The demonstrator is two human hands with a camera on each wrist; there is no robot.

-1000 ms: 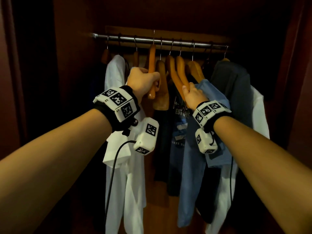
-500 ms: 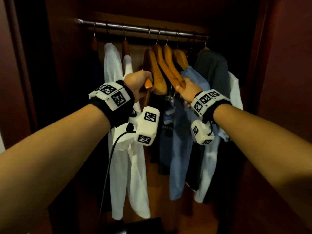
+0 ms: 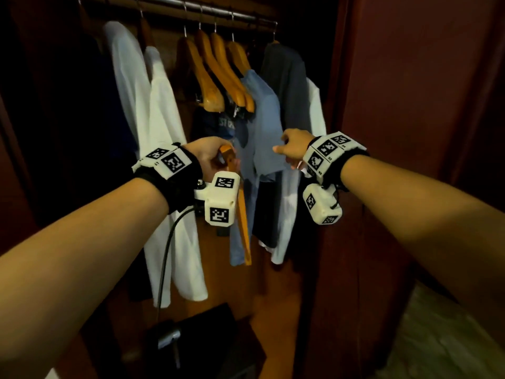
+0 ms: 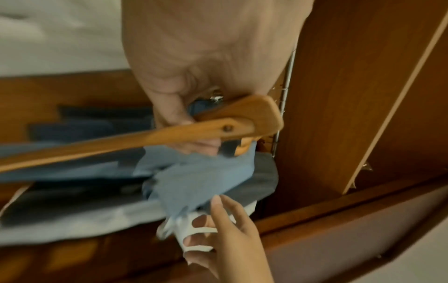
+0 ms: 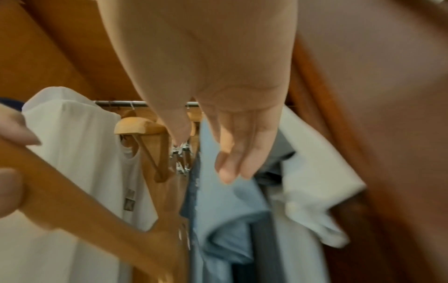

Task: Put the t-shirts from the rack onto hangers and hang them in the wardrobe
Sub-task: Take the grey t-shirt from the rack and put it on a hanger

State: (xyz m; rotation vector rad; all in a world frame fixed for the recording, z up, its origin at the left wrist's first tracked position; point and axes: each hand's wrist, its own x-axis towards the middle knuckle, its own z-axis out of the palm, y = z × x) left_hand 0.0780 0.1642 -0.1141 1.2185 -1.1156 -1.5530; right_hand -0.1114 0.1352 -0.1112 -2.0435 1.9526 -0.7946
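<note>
While your left hand [image 3: 209, 160] gripped the orange-brown wooden hanger [image 3: 241, 212] near one end, fingers curled round the wood, the rest of it hung down below your wrist, clear of the rail. Your right hand [image 3: 293, 149] was empty, fingers loose and slightly bent, hovering just right of the hanger; the two hands were apart, not touching. Directly beyond your right hand hung the light blue cotton t-shirt [image 3: 263, 124], its sleeve close to your fingertips [image 5: 226, 175]; contact couldn't be told. Behind that sat a dark grey t-shirt [image 3: 287, 77] and a white garment [image 3: 315, 110] against the wardrobe's red-brown wooden side panel [image 3: 382, 132]. Above and between your hands, several empty wooden hangers [image 3: 216, 75] stayed hooked on the silver metal rail [image 3: 191, 6]. Beyond your left hand hung two white t-shirts [image 3: 164, 110]. Below your left hand, a black box-like object [image 3: 216, 332] lay on the wardrobe floor, blurred.
</note>
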